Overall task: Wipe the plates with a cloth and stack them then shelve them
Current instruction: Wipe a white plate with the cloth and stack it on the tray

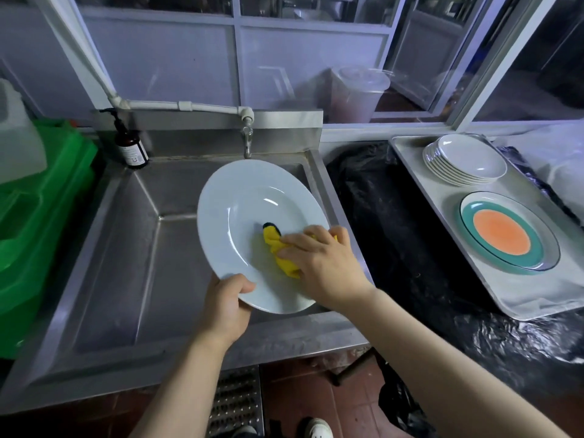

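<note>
At the far left stood a green bin (38, 197) with a pale plastic jug (17, 137) on top of it, one of each. Just to the right of them, a single brown pump bottle (130, 143) stood on the back corner of the steel sink (126, 263), under one tap (247, 137).

Over the basin, the left hand (226, 308) gripped the near rim of one large white plate (240, 216), thumb on top and fingers curled beneath, holding it tilted up toward the camera. The right hand (322, 263) pressed one bunched yellow cloth (279, 251), with a dark patch at its far end, into the well of the plate, fingers curled over the cloth.

To do this step well, I judged that the left hand should keep a firm hold on the rim and turn the plate bit by bit while the cloth swept in circles from the well out across the wide rim. The underside would also need a pass before stacking.

Right of the sink, black plastic sheeting (395, 232) covered the bench. On it lay one metal tray (553, 295). It carried a stack of white plates (466, 161) at the back, about six by the rims that showed, and a single plate with an orange centre and green ring (505, 233) in front, apart from the stack.
</note>
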The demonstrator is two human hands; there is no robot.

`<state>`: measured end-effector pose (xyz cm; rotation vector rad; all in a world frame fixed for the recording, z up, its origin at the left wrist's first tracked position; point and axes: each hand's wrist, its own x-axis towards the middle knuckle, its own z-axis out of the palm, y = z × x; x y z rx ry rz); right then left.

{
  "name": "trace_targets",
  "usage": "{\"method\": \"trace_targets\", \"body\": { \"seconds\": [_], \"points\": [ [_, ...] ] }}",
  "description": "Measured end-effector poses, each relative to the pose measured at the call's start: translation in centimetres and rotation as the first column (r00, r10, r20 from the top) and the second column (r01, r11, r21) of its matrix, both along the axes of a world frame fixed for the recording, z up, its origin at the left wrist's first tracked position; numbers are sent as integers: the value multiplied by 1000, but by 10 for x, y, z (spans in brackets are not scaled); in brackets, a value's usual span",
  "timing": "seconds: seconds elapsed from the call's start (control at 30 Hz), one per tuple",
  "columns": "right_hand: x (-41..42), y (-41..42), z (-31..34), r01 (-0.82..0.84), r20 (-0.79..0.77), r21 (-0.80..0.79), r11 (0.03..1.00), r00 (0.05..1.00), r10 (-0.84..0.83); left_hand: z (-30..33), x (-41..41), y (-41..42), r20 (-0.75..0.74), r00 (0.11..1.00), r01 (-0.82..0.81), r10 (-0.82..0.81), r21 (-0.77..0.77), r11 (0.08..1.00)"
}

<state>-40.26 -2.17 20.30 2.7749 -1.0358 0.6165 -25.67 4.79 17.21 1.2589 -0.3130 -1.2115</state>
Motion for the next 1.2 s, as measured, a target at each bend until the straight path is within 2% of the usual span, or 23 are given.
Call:
{"method": "trace_targets", "body": {
  "seconds": [0.03, 0.13, 0.17, 0.23, 0.33, 0.43, 0.5, 0.53, 0.57, 0.6, 0.63, 0.7, 0.77, 0.83, 0.87, 1.0, 1.13, 1.2],
  "points": [
    [1, -8, 2, 21, -79, -20, 1000, 997, -23, 4, -2, 3, 11, 999, 42, -42, -29, 999],
    [0, -31, 4, 77, -273, -60, 995, 958, -91, 6, 2, 7, 64, 998, 11, -7, -72, 997],
    [0, -36, 5, 104, -295, -88, 991, 947, -125, 6, 3, 7, 144, 989, 44, -35, -61, 997],
    [1, -37, 3, 198, -287, -179, 964, 926, -244, 5, 7, 6, 186, 977, 128, -109, -94, 987],
    [1, -37, -1, 408, -200, -221, 886, 870, -451, 2, 13, 7, 7, 990, 139, -139, -130, 982],
    [-22, -42, -11, 566, -226, -49, 823, 796, -561, -4, 18, 12, -12, 993, 117, -118, -78, 990],
    [-45, -37, -18, 612, -164, 93, 786, 788, -594, -5, 22, 14, -36, 996, 83, -85, -52, 995],
    [-54, -32, -22, 616, -120, 141, 775, 788, -604, -4, 22, 16, -6, 996, 92, -93, -62, 994],
    [-61, -27, -25, 612, -80, 183, 769, 789, -609, -4, 24, 17, 121, 984, 136, -127, -69, 988],
    [-68, -21, -30, 605, -53, 216, 766, 791, -610, -5, 25, 17, 181, 974, 137, -132, -15, 990],
    [-74, -17, -36, 597, -44, 235, 767, 795, -605, -6, 25, 16, 175, 978, 109, -113, 33, 993],
    [-86, -10, -49, 588, -96, 252, 769, 806, -585, -4, 28, 16, 117, 987, 106, -111, 47, 993],
    [-96, -3, -62, 585, -180, 272, 764, 811, -557, -3, 27, 19, 135, 985, 109, -105, -25, 994],
    [-102, 6, -78, 590, -244, 289, 754, 807, -538, -3, 27, 17, -99, 991, 90, -93, -37, 995],
    [-104, 11, -86, 594, -261, 306, 744, 804, -534, -5, 27, 16, -148, 984, 93, -95, -15, 996],
    [-108, 20, -115, 563, -246, 460, 687, 824, -510, -10, 32, 18, -134, 988, 84, -79, 35, 996],
    [-107, 20, -132, 559, -335, 617, 554, 823, -458, -11, 34, 21, -168, 981, 93, -93, -4, 996],
    [-105, 19, -133, 559, -321, 655, 508, 815, -482, -8, 34, 22, -179, 976, 122, -125, -29, 992]
  ]
}}
